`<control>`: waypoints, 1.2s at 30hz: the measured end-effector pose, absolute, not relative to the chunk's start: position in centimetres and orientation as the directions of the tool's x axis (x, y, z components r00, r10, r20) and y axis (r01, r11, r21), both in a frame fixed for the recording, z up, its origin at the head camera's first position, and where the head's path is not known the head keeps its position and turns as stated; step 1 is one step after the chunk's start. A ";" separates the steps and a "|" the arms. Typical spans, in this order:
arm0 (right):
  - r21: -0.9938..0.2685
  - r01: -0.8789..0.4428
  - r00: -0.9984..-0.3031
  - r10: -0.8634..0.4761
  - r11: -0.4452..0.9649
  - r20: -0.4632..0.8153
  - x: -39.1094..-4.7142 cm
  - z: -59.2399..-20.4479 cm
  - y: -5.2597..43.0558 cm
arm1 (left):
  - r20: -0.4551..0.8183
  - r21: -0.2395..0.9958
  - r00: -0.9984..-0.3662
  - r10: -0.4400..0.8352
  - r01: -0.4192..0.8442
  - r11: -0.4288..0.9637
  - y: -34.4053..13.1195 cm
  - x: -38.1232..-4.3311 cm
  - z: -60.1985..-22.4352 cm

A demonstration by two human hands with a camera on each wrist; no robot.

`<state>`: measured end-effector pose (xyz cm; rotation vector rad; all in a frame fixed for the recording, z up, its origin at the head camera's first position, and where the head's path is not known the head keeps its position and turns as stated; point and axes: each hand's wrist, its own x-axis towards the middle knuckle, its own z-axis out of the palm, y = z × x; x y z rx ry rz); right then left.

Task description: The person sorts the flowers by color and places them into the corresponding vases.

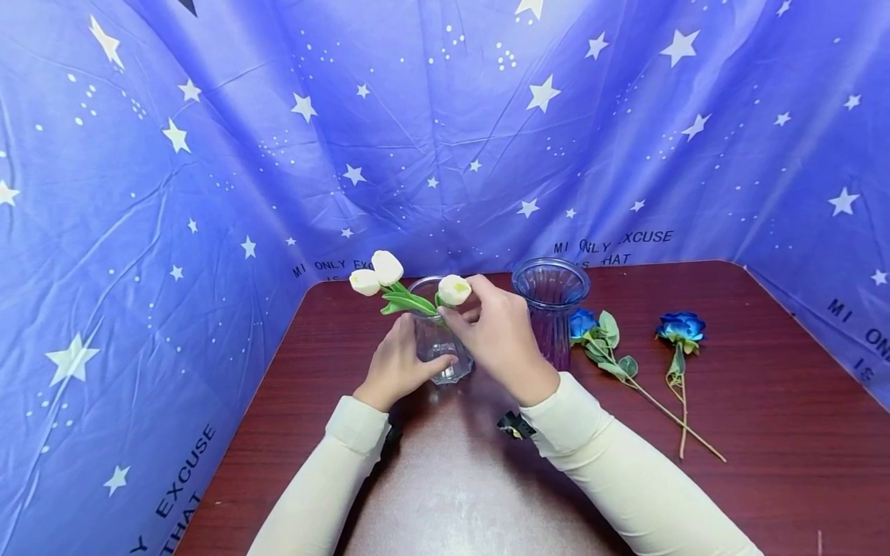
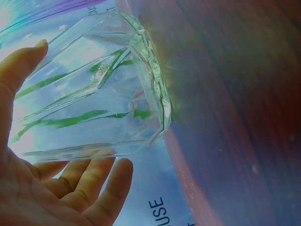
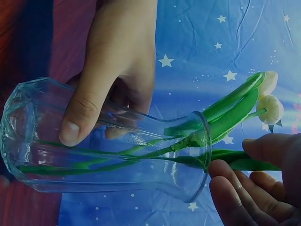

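Observation:
A clear glass vase [image 1: 448, 372] stands on the table, with green stems [image 3: 127, 157] inside it reaching toward its base. My left hand [image 1: 396, 363] holds the vase around its side, thumb across the near face and fingers along the opposite side. Two white tulips [image 1: 387, 268] lean out over the rim to the left. On the rim's right side is a third white tulip [image 1: 455, 289]. My right hand [image 1: 504, 328] pinches this tulip by its green part just above the rim, thumb on one side and fingers on the other.
Right of the clear vase stands a blue-purple ribbed glass vase [image 1: 551, 297], close to my right hand. Two blue roses, one nearer the vase [image 1: 582, 323] and one farther right [image 1: 681, 328], lie on the table [image 1: 772, 432] with stems crossed. A starry blue cloth [image 1: 431, 139] surrounds the table's back and sides.

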<state>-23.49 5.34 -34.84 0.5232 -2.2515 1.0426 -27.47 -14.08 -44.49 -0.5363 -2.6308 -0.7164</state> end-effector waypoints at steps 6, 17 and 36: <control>-0.557 -0.568 -0.751 -0.104 0.606 0.652 -23.3 -34.9 5.6 | 0.429 0.404 -0.865 0.260 0.441 0.802 -14.1 -27.6 -44.6; -0.581 -0.568 -0.766 -0.117 0.583 0.632 -23.4 -35.9 6.8 | 0.406 0.468 -0.877 0.259 0.442 0.765 -14.0 -27.7 -44.8; -0.483 -0.597 -0.740 -0.206 0.640 0.641 -19.1 -35.3 12.5 | 0.194 0.086 -0.970 0.147 0.166 0.982 -13.7 -23.1 -40.4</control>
